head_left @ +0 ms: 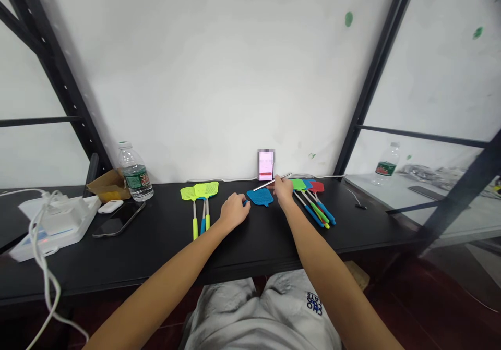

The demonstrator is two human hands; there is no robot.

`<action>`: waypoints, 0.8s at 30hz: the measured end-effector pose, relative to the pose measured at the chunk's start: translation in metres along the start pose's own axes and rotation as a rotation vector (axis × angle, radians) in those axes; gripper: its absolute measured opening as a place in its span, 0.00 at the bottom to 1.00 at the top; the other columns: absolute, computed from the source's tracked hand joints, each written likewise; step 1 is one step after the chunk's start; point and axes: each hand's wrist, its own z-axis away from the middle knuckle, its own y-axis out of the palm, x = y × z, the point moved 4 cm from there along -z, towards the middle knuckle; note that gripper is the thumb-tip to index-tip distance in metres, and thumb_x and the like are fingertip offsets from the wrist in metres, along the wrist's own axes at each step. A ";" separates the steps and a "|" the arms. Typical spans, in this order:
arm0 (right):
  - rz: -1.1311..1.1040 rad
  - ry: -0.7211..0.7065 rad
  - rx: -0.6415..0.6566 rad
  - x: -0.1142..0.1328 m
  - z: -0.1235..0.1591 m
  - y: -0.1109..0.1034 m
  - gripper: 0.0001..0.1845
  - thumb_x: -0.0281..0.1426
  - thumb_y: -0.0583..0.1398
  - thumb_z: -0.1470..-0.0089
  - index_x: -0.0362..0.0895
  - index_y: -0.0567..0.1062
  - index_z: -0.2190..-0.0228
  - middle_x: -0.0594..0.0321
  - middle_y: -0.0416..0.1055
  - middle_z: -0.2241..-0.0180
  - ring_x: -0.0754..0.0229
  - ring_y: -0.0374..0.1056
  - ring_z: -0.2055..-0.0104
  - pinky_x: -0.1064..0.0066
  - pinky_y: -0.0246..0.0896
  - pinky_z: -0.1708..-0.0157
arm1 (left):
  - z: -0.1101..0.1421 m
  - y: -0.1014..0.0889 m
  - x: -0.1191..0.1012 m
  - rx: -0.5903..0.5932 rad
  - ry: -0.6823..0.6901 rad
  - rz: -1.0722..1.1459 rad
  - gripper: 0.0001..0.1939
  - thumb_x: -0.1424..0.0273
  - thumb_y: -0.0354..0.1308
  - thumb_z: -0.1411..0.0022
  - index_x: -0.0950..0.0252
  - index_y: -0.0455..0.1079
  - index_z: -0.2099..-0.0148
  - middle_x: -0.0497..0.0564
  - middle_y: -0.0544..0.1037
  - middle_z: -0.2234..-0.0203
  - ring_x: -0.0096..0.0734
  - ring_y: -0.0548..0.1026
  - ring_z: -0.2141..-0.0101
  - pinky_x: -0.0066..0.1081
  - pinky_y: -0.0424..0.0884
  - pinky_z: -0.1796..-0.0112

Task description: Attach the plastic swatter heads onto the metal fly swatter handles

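My left hand (234,210) rests on the black table (164,245), fingers curled over a small blue plastic piece (245,202), mostly hidden. My right hand (282,190) pinches a thin silver metal rod (270,183), held slanting above a blue plastic fly swatter head (260,197) that lies flat between my hands. To the left lie two yellow-green fly swatters (199,191) with yellow and blue handles. To the right, a fanned bunch of green, blue and red fly swatters (309,196) lies next to my right hand.
A phone with a blurred pink screen (266,165) stands against the white wall. At the left are a water bottle (135,172), a smartphone (119,219), a white earbud case (107,206), cardboard (107,185) and a white power strip (55,225) with cables. Black shelf posts (376,73) flank the table.
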 end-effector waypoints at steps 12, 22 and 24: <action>0.158 -0.084 -0.027 0.002 0.003 -0.004 0.18 0.41 0.55 0.46 0.45 0.63 0.82 0.64 0.68 0.82 0.61 0.64 0.76 0.73 0.56 0.72 | -0.003 0.001 0.004 0.043 -0.064 0.000 0.16 0.56 0.51 0.38 0.62 0.73 0.63 0.56 0.80 0.65 0.42 0.77 0.61 0.31 0.67 0.65; 0.661 0.022 0.191 -0.003 0.008 -0.002 0.13 0.40 0.59 0.45 0.43 0.73 0.72 0.51 0.73 0.66 0.51 0.70 0.61 0.67 0.60 0.67 | -0.003 0.000 0.006 0.050 -0.071 -0.092 0.19 0.56 0.49 0.37 0.64 0.73 0.61 0.61 0.79 0.62 0.47 0.77 0.60 0.35 0.68 0.64; 0.721 0.049 0.198 -0.003 0.008 -0.004 0.11 0.38 0.59 0.45 0.42 0.74 0.68 0.47 0.73 0.62 0.48 0.71 0.57 0.64 0.62 0.64 | -0.003 -0.002 0.006 0.056 -0.079 -0.112 0.18 0.57 0.50 0.37 0.65 0.72 0.59 0.62 0.78 0.61 0.48 0.77 0.59 0.36 0.69 0.63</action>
